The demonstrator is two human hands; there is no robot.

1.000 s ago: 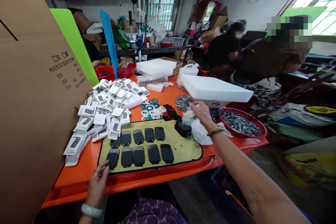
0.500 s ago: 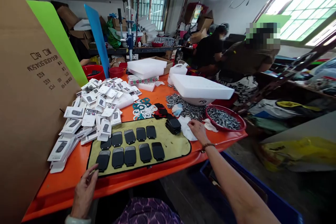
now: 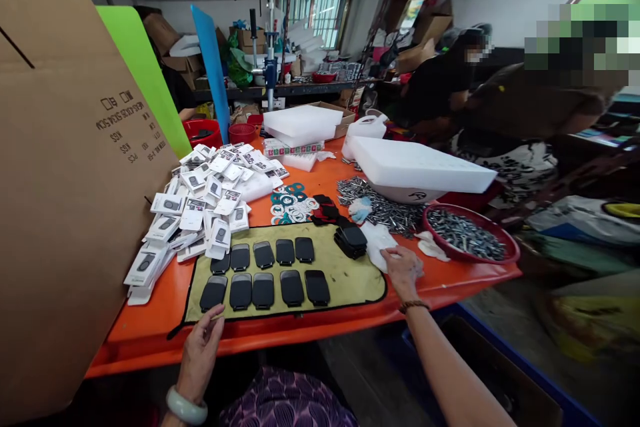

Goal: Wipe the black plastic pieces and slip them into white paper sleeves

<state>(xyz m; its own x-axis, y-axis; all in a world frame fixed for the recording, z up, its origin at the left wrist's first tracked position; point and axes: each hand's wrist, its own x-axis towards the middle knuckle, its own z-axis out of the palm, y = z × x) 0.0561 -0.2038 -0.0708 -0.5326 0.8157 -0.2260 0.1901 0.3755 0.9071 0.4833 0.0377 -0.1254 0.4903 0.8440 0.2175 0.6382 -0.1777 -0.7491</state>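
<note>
Two rows of flat black rounded devices (image 3: 263, 289) lie on a yellow-green cloth mat (image 3: 345, 283). My left hand (image 3: 200, 350) is at the mat's front edge, just below the nearest left device, fingers slightly apart and nothing in them. On the right, my right hand (image 3: 403, 270) has its fingers bent down on a crumpled white cloth (image 3: 376, 243), pinching it. Part of that cloth is hidden under the hand. A small stack of black devices (image 3: 351, 240) sits on the mat, left of the cloth.
Boxed white packages (image 3: 193, 213) are heaped at left beside a tall cardboard box (image 3: 100, 213). Ring-shaped pieces (image 3: 290, 203), loose metal parts (image 3: 395, 213), a red basket (image 3: 510, 247) of similar parts and white foam blocks (image 3: 430, 163) stand behind. Two people sit at right.
The view has shifted, so the table appears farther right. My right hand has lowered onto the white cloth and closed on it. My left hand stays near the front left device.
</note>
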